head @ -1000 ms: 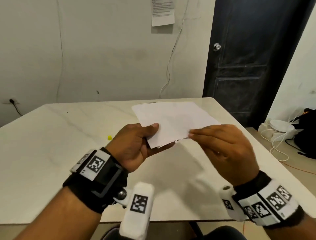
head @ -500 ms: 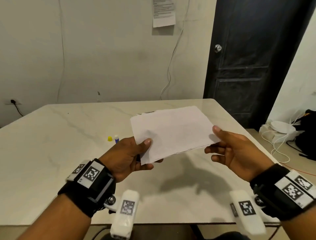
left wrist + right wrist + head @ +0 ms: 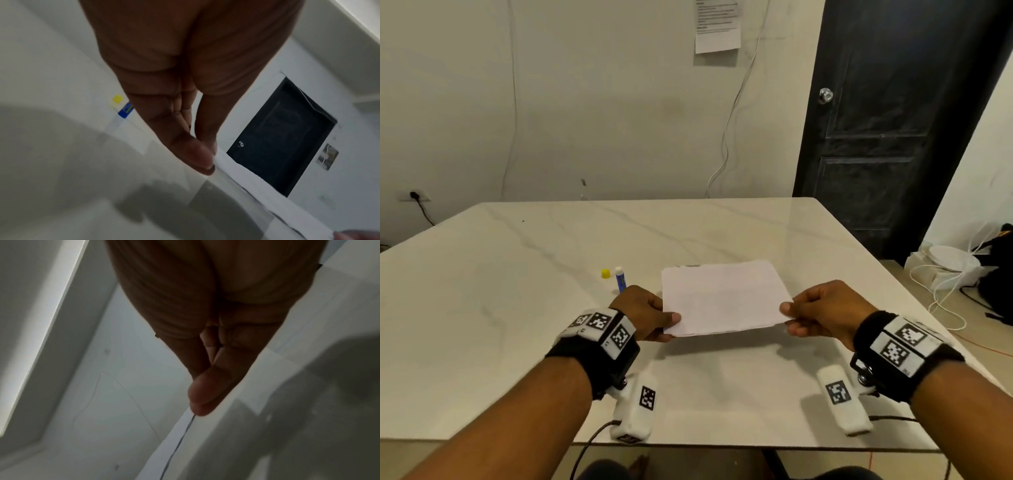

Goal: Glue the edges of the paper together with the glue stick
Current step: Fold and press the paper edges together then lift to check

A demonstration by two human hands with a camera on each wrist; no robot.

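Observation:
A folded white paper (image 3: 724,298) hangs level a little above the marble table (image 3: 517,291), held at both near corners. My left hand (image 3: 645,317) pinches its left corner between thumb and fingers; in the left wrist view the left hand (image 3: 209,162) meets the paper's edge (image 3: 246,177). My right hand (image 3: 811,313) pinches the right corner; the right wrist view shows the right hand (image 3: 202,395) on the paper's edge (image 3: 176,441). The blue glue stick (image 3: 620,279) stands uncapped on the table just beyond my left hand, its yellow cap (image 3: 605,273) beside it.
The table's near edge (image 3: 722,445) lies just below my wrists. A dark door (image 3: 887,130) stands at the back right. White cables and a black bag (image 3: 996,274) lie on the floor to the right of the table.
The paper has come down from chest height toward the table and turned level. My right hand shifted from the paper's front edge to its right corner. The glue stick has come into view.

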